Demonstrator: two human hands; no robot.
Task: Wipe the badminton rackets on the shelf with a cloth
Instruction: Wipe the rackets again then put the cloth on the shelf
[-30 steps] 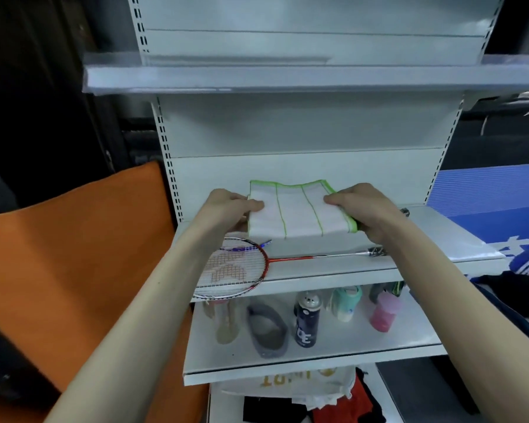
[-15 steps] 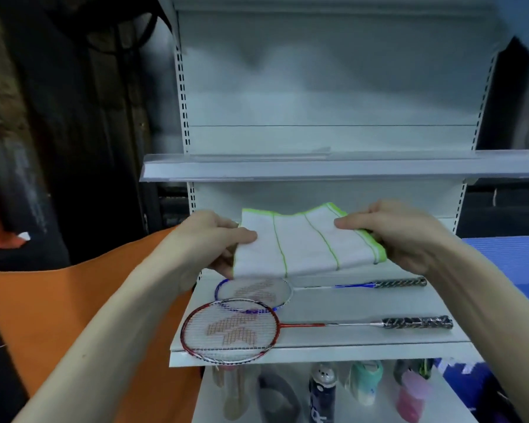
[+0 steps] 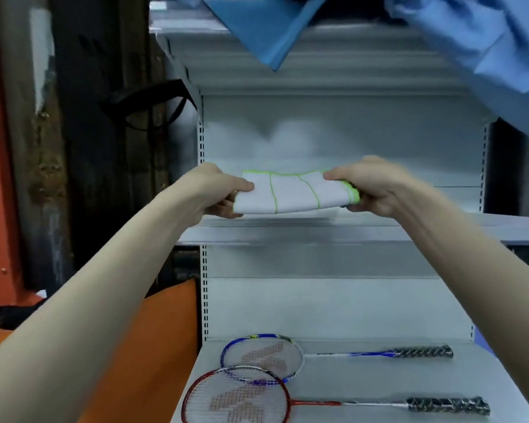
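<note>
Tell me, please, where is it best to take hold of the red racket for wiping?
Probably the dark wrapped handle of the red racket, taken from above at the right. It lies flat, handle pointing right and clear, while its head overlaps the blue racket.

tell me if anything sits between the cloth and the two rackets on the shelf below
Nothing visible does. The left hand and right hand hold the cloth up in front of the upper shelf edge. Below is open space down to the blue racket and red racket, whose heads overlap.
</note>
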